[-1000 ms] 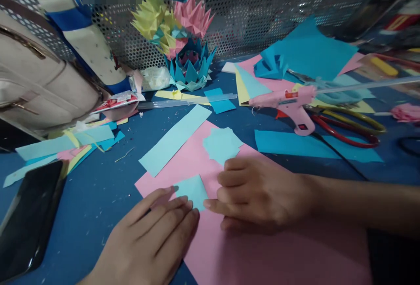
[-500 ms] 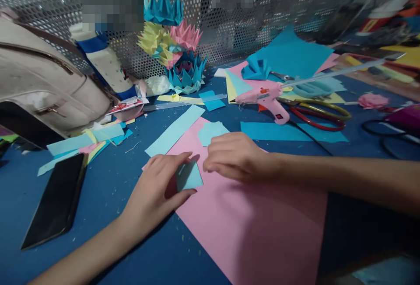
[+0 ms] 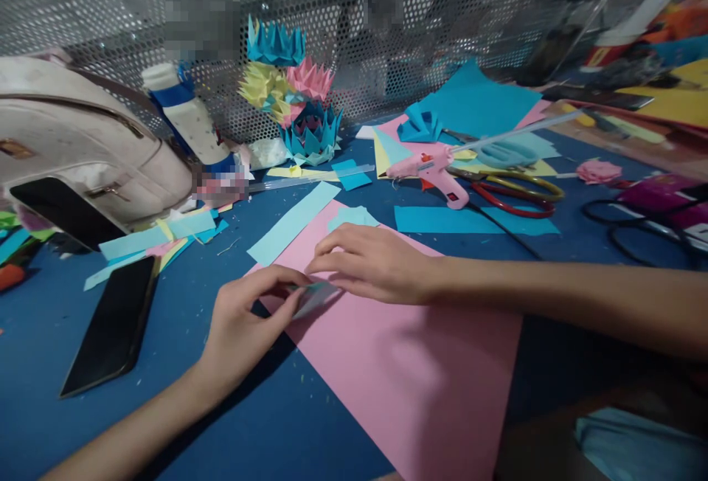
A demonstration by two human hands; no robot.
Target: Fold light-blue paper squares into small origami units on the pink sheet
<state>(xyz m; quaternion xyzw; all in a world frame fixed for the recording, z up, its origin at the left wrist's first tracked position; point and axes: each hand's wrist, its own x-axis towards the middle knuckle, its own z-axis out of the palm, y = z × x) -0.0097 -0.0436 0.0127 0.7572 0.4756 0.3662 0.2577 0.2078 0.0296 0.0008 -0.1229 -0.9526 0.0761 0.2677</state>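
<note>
Over a large sheet of pink paper [image 3: 442,385], both hands meet at a small light blue paper square [image 3: 316,299], now tilted up off the sheet. My left hand [image 3: 251,311] pinches its left side between thumb and forefinger. My right hand [image 3: 376,263] is at its upper right edge, fingers close together, and partly covers it. Just beyond the right hand lies a light blue paper cutout [image 3: 352,217] with an uneven edge. A light blue paper strip [image 3: 293,224] lies across the pink sheet's upper left edge.
Behind the hands lie a pink glue gun [image 3: 428,167], scissors [image 3: 514,197] and a blue paper strip [image 3: 476,220]. Folded paper flowers [image 3: 310,130] stand at the back. A phone [image 3: 113,326], a bottle [image 3: 191,123] and a white backpack [image 3: 88,142] are on the left.
The square, which lay flat inside the left hand's spread fingers, is now pinched and tilted up. My right hand has moved left to it. The camera view has shifted slightly.
</note>
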